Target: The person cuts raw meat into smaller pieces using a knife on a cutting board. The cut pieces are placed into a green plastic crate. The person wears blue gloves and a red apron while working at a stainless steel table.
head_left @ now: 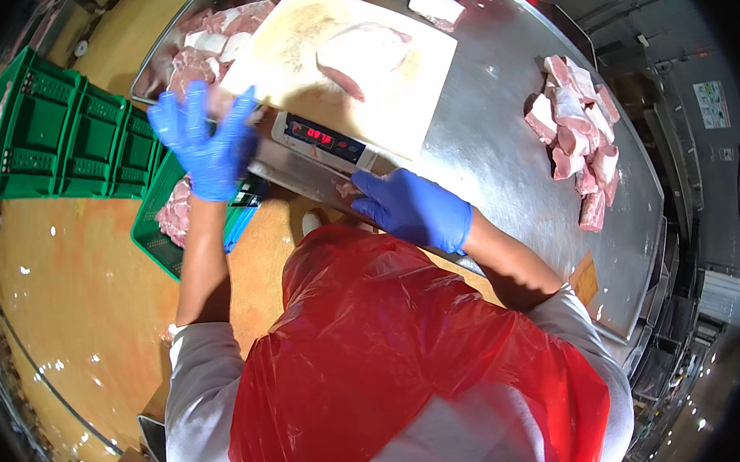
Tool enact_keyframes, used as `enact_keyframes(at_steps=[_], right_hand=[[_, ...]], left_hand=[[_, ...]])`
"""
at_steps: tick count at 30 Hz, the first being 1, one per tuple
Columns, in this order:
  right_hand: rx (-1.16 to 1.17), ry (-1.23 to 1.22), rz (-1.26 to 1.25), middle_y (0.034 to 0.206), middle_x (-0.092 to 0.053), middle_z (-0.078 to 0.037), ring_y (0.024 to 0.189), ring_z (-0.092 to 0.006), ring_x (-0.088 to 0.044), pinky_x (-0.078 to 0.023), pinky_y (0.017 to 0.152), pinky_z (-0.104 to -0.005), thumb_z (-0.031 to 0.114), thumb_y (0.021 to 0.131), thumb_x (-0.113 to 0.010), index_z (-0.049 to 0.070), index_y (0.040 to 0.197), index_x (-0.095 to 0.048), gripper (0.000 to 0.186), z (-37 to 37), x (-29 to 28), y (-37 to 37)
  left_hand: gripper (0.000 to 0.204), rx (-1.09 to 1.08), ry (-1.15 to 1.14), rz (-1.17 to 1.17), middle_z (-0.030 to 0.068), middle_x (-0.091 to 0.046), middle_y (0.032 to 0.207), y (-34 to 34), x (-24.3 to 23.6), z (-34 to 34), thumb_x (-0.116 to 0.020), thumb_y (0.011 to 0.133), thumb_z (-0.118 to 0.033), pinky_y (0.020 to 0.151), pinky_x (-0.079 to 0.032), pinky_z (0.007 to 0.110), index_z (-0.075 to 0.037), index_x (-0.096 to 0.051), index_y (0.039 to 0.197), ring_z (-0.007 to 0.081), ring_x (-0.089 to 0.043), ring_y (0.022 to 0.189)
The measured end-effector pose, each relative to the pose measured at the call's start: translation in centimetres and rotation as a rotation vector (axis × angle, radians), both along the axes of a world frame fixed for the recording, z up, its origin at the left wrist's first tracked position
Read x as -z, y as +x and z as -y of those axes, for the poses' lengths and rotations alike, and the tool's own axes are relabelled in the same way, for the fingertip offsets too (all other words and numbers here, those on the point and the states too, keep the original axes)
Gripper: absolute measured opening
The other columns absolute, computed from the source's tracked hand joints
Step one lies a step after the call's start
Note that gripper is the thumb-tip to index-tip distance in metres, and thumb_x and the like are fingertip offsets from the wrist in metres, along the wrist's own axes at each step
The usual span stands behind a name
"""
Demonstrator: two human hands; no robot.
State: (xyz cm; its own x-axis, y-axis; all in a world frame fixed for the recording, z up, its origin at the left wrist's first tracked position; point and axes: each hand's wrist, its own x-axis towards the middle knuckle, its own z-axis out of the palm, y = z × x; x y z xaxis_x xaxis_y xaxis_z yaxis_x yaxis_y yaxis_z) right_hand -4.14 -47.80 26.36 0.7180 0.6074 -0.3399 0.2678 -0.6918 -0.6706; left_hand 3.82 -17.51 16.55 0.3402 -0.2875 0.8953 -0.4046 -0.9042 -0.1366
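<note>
My left hand (pixel 205 148), in a blue glove, is raised with its fingers spread, between the metal tray and a green crate (pixel 146 238) that has meat in it. Nothing shows in its grip. In another blue glove, my right hand (pixel 416 211) is closed at the table's near edge, around what looks like a knife (pixel 321 162); its thin blade points left along the front of the scale, and the handle is hidden. A digital scale (pixel 325 138) with a lit red display sits by the near edge of a white cutting board (pixel 288 43). One pale slab of meat (pixel 366 51) lies on the board.
A metal tray (pixel 143 79) of meat cuts stands left of the board. Several meat pieces (pixel 581 126) are heaped on the steel table (pixel 490 167) at right; another piece (pixel 436 5) lies at the back. Green crates (pixel 72 136) stand at far left.
</note>
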Motion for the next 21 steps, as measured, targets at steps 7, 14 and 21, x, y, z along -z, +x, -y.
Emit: enact_keyframes(at_steps=[7,14,21], right_hand=[[0.062,0.248,0.176,0.08,-0.066,-0.023,0.072,-0.0451,-0.065,-0.052,0.067,-0.0484,0.019,0.101,-0.054,0.002,0.108,-0.056,0.019,4.8,1.2,-1.7],[0.706,0.226,0.074,0.069,-0.062,-0.005,0.052,-0.0088,-0.057,-0.045,0.047,-0.0255,0.024,0.103,-0.058,0.001,0.106,-0.057,0.023,11.0,1.4,-1.2],[0.847,0.369,0.215,0.069,-0.059,-0.004,0.05,-0.0096,-0.054,-0.042,0.044,-0.0256,0.022,0.104,-0.057,0.002,0.1,-0.056,0.02,12.5,0.7,-0.3]], left_hand=[[0.035,-0.348,-0.316,-0.189,0.0255,-0.06,0.126,-3.4,6.3,-16.9,-0.048,0.103,-0.03,0.086,-0.049,0.053,-0.001,-0.064,0.092,0.0421,-0.059,0.107],[0.063,-0.272,-0.299,-1.114,0.0277,-0.059,0.132,4.2,10.5,-9.5,-0.06,0.095,-0.042,0.102,-0.047,0.046,-0.002,-0.05,0.142,0.0456,-0.057,0.119],[0.096,0.002,0.137,-1.345,0.0234,-0.047,0.148,14.1,-4.3,19.2,-0.079,0.069,-0.047,0.105,-0.045,0.055,-0.02,-0.039,0.152,0.0436,-0.046,0.136]])
